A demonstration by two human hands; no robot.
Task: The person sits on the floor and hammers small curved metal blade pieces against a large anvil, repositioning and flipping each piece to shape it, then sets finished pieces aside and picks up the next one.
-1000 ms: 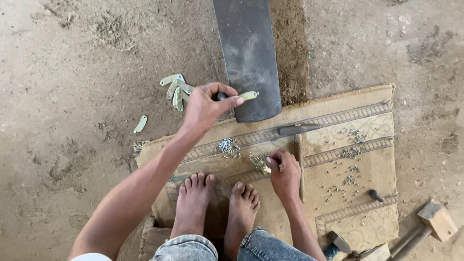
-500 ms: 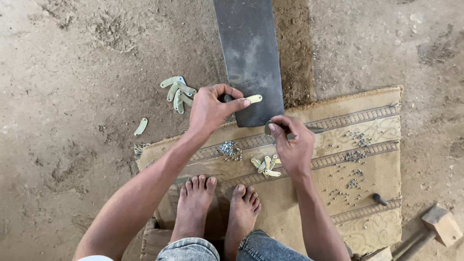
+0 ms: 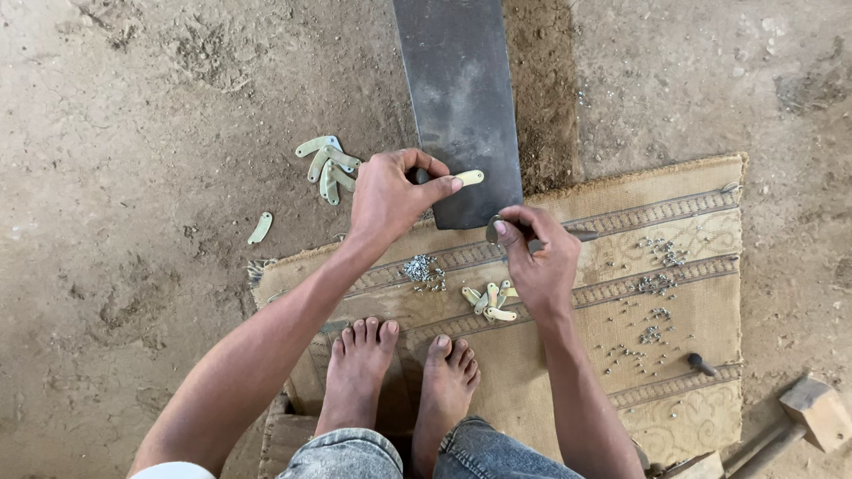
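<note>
Two hands worked at the near end of a dark metal slab (image 3: pixel 461 98) lying on the dirt floor (image 3: pixel 133 177). The left hand (image 3: pixel 389 197) pinched a pale flat strip (image 3: pixel 469 177) between thumb and fingers, holding it on the slab's lower edge. The right hand (image 3: pixel 537 257) was closed around a small hammer (image 3: pixel 493 229), its head just beside the slab's corner. Near the right wrist lay a small cluster of strips (image 3: pixel 490 302) on a woven mat (image 3: pixel 692 266), with a heap of tiny rivets (image 3: pixel 419 269) below the left hand. More strips (image 3: pixel 325 164) lay on the dirt, and a wooden mallet (image 3: pixel 812 412) sat past the mat's corner.
</note>
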